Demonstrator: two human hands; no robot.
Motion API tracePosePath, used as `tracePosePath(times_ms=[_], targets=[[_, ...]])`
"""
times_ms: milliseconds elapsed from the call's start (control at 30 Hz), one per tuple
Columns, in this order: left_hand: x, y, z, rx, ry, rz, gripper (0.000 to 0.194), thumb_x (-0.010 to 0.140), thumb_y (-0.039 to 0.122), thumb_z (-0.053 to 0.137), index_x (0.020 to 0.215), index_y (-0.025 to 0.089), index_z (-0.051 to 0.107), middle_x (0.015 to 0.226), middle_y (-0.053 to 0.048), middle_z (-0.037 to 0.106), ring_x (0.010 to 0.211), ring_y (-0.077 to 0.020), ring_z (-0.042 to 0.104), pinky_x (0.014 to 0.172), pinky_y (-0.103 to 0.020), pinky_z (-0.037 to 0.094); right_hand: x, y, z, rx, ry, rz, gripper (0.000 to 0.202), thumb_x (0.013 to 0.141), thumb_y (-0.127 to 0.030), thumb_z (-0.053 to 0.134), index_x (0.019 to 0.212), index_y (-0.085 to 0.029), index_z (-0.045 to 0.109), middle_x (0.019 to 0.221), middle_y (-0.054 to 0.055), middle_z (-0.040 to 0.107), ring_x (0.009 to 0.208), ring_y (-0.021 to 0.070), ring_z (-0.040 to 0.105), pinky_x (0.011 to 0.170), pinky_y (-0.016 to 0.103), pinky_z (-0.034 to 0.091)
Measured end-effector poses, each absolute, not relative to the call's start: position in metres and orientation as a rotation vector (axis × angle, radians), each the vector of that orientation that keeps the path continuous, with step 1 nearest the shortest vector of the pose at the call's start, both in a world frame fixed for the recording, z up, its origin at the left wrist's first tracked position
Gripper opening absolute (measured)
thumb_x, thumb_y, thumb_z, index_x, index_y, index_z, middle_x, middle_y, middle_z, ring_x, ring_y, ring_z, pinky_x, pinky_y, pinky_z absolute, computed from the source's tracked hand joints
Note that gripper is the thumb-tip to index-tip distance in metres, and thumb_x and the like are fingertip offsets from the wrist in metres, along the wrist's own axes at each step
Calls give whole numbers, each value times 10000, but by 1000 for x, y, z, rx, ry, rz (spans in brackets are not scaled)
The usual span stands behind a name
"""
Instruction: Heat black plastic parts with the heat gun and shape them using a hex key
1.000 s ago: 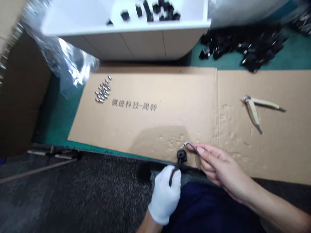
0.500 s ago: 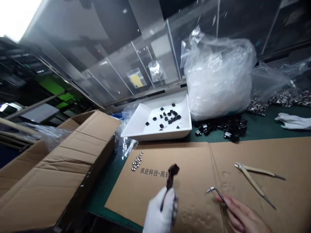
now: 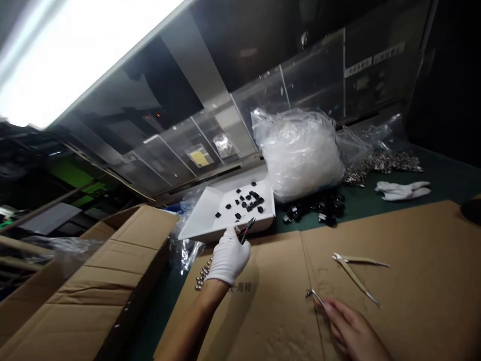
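Observation:
My left hand (image 3: 230, 255), in a white glove, is closed round small dark pliers (image 3: 247, 230) with a bit of red on them. Their jaws point up over the near rim of the white tray (image 3: 195, 228), where several small black parts (image 3: 255, 203) lie. My bare right hand (image 3: 351, 323) grips a thin bent metal tool, perhaps curved tweezers (image 3: 317, 298). A small metal piece (image 3: 308, 293) sits at its tip, above the cardboard. Partly behind my left wrist is a group of small shiny metal pieces (image 3: 202, 275).
Cardboard sheet (image 3: 413, 245) covers the green bench. Pale-handled pliers (image 3: 356, 276) lie spread on it. Behind are a bulging clear bag (image 3: 302, 155), black parts (image 3: 319, 210), a metal pile (image 3: 387, 165) and a white glove (image 3: 402, 190). A large cardboard box (image 3: 112, 281) stands left.
My left hand has moved forward and left to the tray; the black part seen at its tool's tip no longer shows there. My right hand still holds the bent tool. The camera view has shifted.

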State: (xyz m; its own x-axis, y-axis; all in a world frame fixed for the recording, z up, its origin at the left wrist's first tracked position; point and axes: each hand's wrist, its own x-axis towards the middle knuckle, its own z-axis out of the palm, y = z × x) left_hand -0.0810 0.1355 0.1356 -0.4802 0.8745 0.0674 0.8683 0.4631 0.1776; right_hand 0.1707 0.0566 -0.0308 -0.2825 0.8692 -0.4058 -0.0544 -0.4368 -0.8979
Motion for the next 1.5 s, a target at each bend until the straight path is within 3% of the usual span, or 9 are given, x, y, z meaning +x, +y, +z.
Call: tracePosePath(times_ms=[67,167,367,467,667,767,1100,1500], targets=[[-67,108,124,1588,2561,239,207,865,247,574,1065,243,523,979,-86,720,896,-275,695,828,-369,487,176,59,-22,-1275,-1426,1575,578,997,-594,383,1076,-141,734,617,36,641,508,180,588,453,262,426],[-45,64,100,1571,2419,166,149,856,268,597,978,281,511,944,-28,710,845,-243,672,761,-329,463,180,63,-11,-1285,-1617,1453,448,1019,-464,400,1151,-171,712,832,76,751,744,226,701,677,316,527],[-16,6,50,1591,2343,15,61,914,302,576,934,273,527,907,-33,694,813,-250,658,704,-329,415,182,58,-5,-1369,-1866,1308,373,1007,-366,442,1204,-214,720,1044,105,792,935,311,743,837,405,517],[-11,1,41,1670,2371,-69,70,926,318,572,967,264,551,927,-51,695,841,-282,660,717,-359,405,184,55,-2,-1417,-1920,1234,361,1012,-369,458,1222,-227,715,1109,100,787,967,305,746,846,390,520],[-7,4,36,1845,2348,-112,145,942,373,585,1009,244,575,976,-63,693,918,-319,657,794,-422,412,182,55,11,-1421,-1848,1277,302,1037,-374,499,1155,-212,725,860,43,780,748,219,725,668,305,499],[-7,2,35,1884,2335,-165,160,958,379,567,1024,233,571,987,-83,684,938,-329,652,815,-440,416,179,54,14,-1418,-1845,1219,269,1022,-347,543,1153,-201,727,827,36,762,723,204,707,648,299,485],[-18,9,48,1760,2318,-253,165,958,418,550,986,255,551,966,-67,693,856,-305,670,707,-388,438,184,62,6,-1459,-1687,1327,265,1019,-386,567,1126,-200,723,659,-36,595,584,129,555,544,248,423],[-15,22,45,1744,2385,-278,225,956,468,547,1016,254,582,933,-77,694,845,-309,673,718,-384,477,168,83,0,-1380,-1677,1413,296,1025,-370,538,1158,-172,714,684,-18,617,606,140,567,579,263,422]])
